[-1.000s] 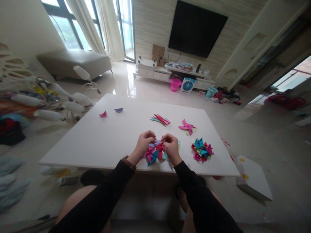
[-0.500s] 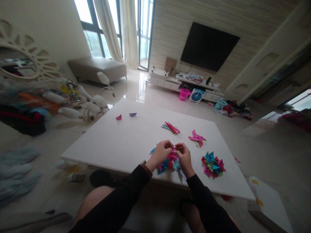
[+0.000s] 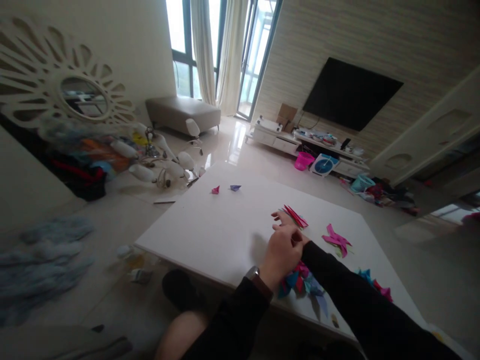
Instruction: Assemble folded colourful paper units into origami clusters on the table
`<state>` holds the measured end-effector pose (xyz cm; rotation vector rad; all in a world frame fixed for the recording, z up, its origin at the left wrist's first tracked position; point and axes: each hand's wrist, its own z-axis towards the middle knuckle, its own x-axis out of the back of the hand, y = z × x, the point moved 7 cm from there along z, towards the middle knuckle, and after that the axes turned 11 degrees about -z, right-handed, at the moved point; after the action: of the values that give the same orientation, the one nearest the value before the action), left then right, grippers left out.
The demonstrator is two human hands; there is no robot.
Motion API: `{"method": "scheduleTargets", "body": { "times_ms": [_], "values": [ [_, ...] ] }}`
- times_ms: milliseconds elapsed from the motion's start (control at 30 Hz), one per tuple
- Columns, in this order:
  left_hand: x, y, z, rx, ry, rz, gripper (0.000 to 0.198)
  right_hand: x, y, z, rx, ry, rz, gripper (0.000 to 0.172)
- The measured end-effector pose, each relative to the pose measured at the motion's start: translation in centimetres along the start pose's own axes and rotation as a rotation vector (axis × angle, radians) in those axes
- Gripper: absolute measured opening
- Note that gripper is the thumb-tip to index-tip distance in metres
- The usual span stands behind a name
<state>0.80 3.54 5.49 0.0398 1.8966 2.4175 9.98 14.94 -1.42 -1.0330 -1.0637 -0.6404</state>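
My left hand (image 3: 283, 250), with a watch on its wrist, is closed at the cuff of my right sleeve (image 3: 330, 270). Beyond it, my right hand (image 3: 283, 219) reaches leftward with fingers apart, holding nothing that shows. Below both hands lies a pile of folded paper pieces (image 3: 287, 287) in blue, red and pink, partly covered. Red folded strips (image 3: 296, 216) lie just past my right hand, and a pink folded paper star (image 3: 337, 240) is to their right. My right arm partly hides another colourful paper cluster (image 3: 384, 292).
On the far left of the white table (image 3: 198, 230) sit a small pink paper piece (image 3: 215, 190) and a purple one (image 3: 235, 188). A lamp with white shades (image 3: 142, 173) stands beyond the left edge. A grey bench (image 3: 183, 112) is farther back.
The view has swung left. My hands have left the pink paper on the pile; my right hand now stretches leftward past my left, which has closed at the right cuff.
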Motion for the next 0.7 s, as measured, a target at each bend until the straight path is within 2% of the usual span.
{"method": "scheduleTargets", "body": {
  "times_ms": [167, 333, 500, 700],
  "values": [
    [3.6, 1.2, 0.2, -0.007, 0.132, -0.031, 0.02, -5.0, -2.5, 11.7, 0.091, -0.173, -0.299, 0.041],
    [7.0, 2.1, 0.3, -0.026, 0.264, 0.027, 0.019, -10.5, -5.2, 19.2, 0.158, -0.27, -0.47, 0.044],
    [9.5, 1.9, 0.8, 0.031, 0.402, 0.035, 0.015, -14.2, -6.8, 23.4, 0.165, -0.304, -0.559, 0.05],
    [11.0, 2.0, 0.8, 0.05, 0.479, 0.021, 0.015, -15.7, -7.8, 24.7, 0.134, -0.309, -0.612, 0.04]
  ]
}}
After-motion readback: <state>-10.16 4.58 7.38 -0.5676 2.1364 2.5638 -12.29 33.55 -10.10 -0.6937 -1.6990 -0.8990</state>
